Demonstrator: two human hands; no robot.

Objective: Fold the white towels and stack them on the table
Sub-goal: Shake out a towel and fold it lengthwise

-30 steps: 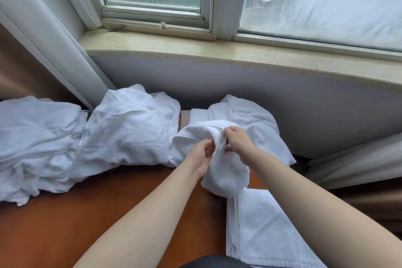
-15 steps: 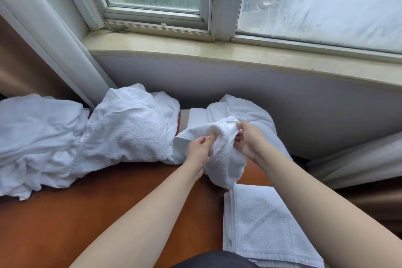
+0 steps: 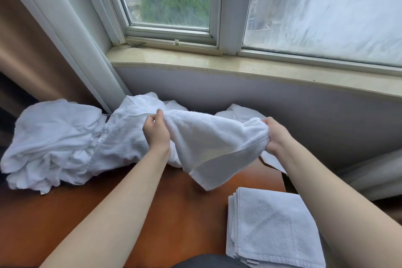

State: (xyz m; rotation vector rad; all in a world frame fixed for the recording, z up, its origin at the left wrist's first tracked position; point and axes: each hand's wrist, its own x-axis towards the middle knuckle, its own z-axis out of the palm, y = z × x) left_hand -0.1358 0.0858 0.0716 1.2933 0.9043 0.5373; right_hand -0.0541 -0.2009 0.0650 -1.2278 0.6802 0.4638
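1. Both hands hold one white towel up off the worktop (image 3: 169, 209): your left hand (image 3: 155, 131) grips its left end with the fingers curled round the cloth, and your right hand (image 3: 275, 135) bunches its right end in a closed fist.
2. Nearest you, on the right of the worktop, sits the stack of folded towels (image 3: 272, 228), squared up, just under your right forearm. That puts your right hand closer to the stack than your left.
3. The held towel (image 3: 208, 143) stretches between your hands with its long axis running left to right, across your body. It sags in the middle, and one loose corner hangs down toward the wood, just above and to the left of the stack.
4. My judgement: the towel is spread but not yet flat, so the coming fold turns on that left-to-right line. Keep the top edge level and bring the ends together, or lay it down in the bare wood left of the stack.
5. Farther off, the unfolded pile (image 3: 61, 141) lies heaped on the left behind your left hand, and more crumpled white cloth (image 3: 241, 113) shows behind the held towel, below the windowsill (image 3: 261, 67).
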